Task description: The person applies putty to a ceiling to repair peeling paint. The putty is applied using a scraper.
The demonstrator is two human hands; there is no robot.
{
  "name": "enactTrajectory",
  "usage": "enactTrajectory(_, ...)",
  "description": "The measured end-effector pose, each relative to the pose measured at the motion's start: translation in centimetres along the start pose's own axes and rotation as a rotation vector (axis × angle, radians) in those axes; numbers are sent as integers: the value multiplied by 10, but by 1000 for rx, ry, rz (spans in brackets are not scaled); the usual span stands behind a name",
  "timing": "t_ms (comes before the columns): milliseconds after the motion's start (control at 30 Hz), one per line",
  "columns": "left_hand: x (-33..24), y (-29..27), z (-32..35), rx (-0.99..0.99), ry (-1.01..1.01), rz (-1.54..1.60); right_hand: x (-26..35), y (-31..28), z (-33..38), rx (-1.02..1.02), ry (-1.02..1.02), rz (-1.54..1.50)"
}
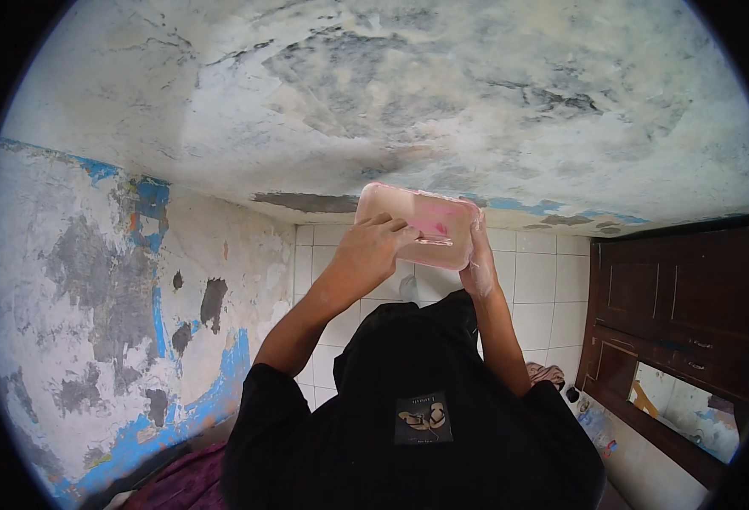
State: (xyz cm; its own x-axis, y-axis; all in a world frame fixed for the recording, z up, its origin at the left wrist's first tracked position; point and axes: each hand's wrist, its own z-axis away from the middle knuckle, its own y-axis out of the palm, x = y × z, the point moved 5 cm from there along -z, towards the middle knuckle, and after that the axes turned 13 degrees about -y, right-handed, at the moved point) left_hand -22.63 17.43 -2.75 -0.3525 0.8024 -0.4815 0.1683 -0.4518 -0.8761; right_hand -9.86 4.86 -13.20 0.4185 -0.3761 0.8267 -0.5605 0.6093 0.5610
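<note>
My right hand point(479, 259) grips the right end of a shallow, rounded pink plastic container point(387, 200), holding it up in front of my body. Pale paste smears its inside, with brighter pink showing through near the middle. Over the container's left side, my left hand point(378, 242) is closed on a thin flat scraper point(434, 241), whose long edge lies across the inside of the container. The part of the scraper under my fingers is hidden. Whitish residue coats my right fingers and wrist.
Just ahead rises a patchy wall point(476, 102) with grey and whitish coating. The left wall point(94, 314) has peeling blue paint. White tiles point(534, 276) cover the floor. A dark wooden cabinet point(638, 297) stands at right; purple cloth point(187, 480) lies at lower left.
</note>
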Motion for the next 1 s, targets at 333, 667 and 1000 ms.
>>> enactTrajectory(333, 11, -15, 3, -223, 65, -102, -3, 12, 6, 13, 11, -64)
enactTrajectory(667, 15, 9, 22, 30, 42, -142, -8, -2, 8, -2, -11, -44)
enactTrajectory(1000, 19, 29, 25, -68, -96, -175, -16, 1, 9, 34, 62, 51)
